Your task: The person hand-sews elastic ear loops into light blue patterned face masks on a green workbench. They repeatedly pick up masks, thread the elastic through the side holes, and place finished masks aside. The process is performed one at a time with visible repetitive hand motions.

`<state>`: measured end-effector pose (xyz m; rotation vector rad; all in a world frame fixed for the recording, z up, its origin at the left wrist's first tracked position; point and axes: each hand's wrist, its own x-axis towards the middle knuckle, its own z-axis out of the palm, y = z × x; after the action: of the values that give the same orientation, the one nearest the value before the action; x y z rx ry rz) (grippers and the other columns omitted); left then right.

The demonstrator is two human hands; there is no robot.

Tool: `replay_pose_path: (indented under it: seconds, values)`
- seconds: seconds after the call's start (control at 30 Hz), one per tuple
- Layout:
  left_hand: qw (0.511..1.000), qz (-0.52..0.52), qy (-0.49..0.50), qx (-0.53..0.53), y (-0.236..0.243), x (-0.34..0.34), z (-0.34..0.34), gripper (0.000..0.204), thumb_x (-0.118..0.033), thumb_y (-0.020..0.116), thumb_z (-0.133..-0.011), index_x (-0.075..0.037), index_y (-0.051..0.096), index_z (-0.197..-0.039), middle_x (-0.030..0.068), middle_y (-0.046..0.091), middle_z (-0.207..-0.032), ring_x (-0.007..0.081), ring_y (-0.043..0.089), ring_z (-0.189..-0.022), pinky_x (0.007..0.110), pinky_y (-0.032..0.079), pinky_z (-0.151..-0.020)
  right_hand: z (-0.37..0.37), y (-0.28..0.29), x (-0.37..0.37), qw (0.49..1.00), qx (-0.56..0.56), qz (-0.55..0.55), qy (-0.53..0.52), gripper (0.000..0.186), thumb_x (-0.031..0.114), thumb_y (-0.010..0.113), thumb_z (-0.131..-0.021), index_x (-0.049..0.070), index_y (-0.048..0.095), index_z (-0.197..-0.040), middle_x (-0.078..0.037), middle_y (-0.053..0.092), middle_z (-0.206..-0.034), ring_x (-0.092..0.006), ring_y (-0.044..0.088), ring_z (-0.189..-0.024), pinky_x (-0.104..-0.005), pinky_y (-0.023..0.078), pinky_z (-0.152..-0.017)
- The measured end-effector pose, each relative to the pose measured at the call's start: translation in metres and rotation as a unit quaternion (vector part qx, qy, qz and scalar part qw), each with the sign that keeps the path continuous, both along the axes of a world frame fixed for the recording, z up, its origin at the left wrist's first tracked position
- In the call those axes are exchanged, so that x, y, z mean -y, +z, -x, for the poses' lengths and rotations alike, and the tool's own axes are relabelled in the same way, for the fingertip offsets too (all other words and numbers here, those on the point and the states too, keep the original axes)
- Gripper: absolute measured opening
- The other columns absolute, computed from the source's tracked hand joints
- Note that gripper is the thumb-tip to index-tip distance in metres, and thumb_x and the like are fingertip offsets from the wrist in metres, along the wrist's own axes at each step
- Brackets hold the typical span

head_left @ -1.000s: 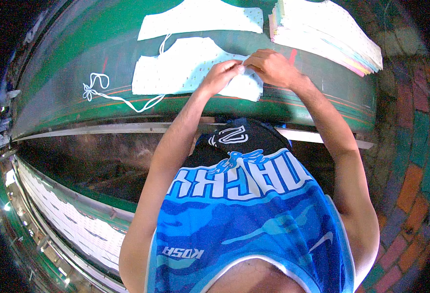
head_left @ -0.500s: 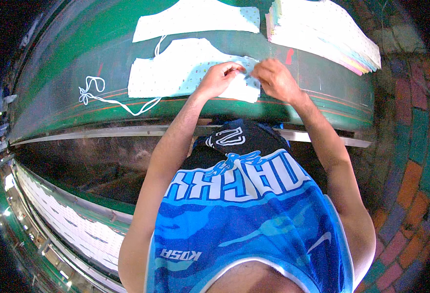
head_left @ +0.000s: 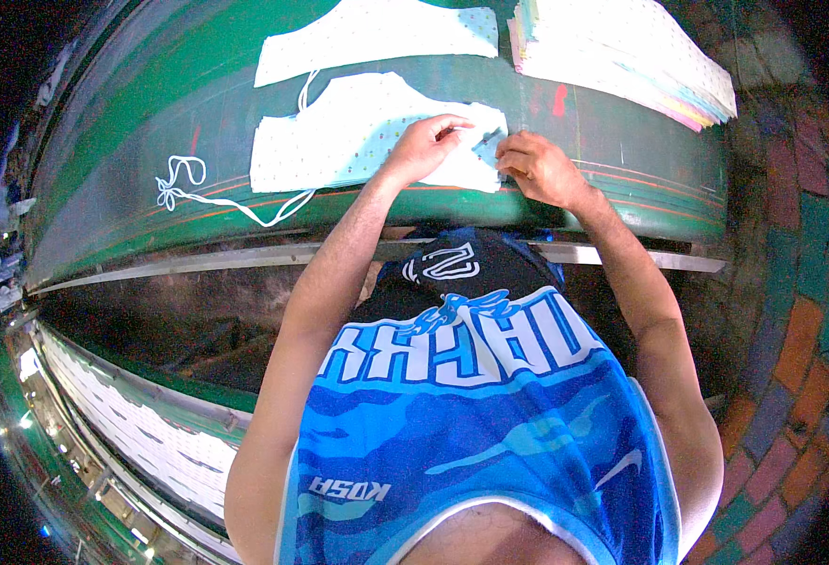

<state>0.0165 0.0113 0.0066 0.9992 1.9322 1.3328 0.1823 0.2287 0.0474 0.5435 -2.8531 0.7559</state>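
Observation:
A stack of white cut fabric pieces (head_left: pixel 329 132) with small coloured specks lies on the green table, its upper edge curved. My left hand (head_left: pixel 424 151) rests over its right half, thumb and forefinger drawn together; whatever is between them is too small to make out. At the stack's right edge my right hand (head_left: pixel 539 168) has its fingers curled, the tips on the fabric's edge. How many layers they take is hidden. A white cord (head_left: pixel 235 201) passes under the stack and ends in loops to the left.
Beyond the stack lies another white fabric piece (head_left: pixel 386 40). A thicker fabric stack (head_left: pixel 621 58) with pink and yellow layers along its edge sits at the far right. Behind me on the left is another surface with white patterned fabric (head_left: pixel 141 414). Coloured paving (head_left: pixel 791 348) covers the floor at right.
My right hand has moved slightly right and down, away from the left fingertips to the stack's right edge. The left hand has barely moved.

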Motion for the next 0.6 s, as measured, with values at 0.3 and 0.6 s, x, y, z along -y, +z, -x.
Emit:
replay_pose_path:
  seconds: [0.3, 0.6]
  values:
    - [0.998, 0.016, -0.049, 0.039, 0.012, 0.002, 0.006, 0.033, -0.009, 0.054, -0.107, -0.009, 0.069, -0.137, 0.0040, 0.070, -0.132, 0.0140, 0.063, -0.113, 0.030, 0.050, -0.097, 0.006, 0.017, -0.008, 0.998, 0.007, 0.039, 0.041, 0.014, -0.001, 0.075, -0.082, 0.003, 0.069, -0.093, -0.010, 0.074, -0.115, -0.0322, 0.069, -0.105, -0.0435, 0.057, -0.093]
    - [0.991, 0.016, -0.118, 0.064, 0.014, 0.001, 0.019, 0.038, -0.010, 0.050, -0.109, -0.009, 0.065, -0.144, 0.0089, 0.068, -0.141, 0.0203, 0.061, -0.129, 0.035, 0.045, -0.112, 0.020, 0.024, 0.006, 0.991, 0.080, 0.074, -0.074, 0.011, 0.008, 0.068, -0.097, 0.003, 0.067, -0.107, -0.016, 0.071, -0.104, -0.0378, 0.069, -0.103, -0.0476, 0.056, -0.088]
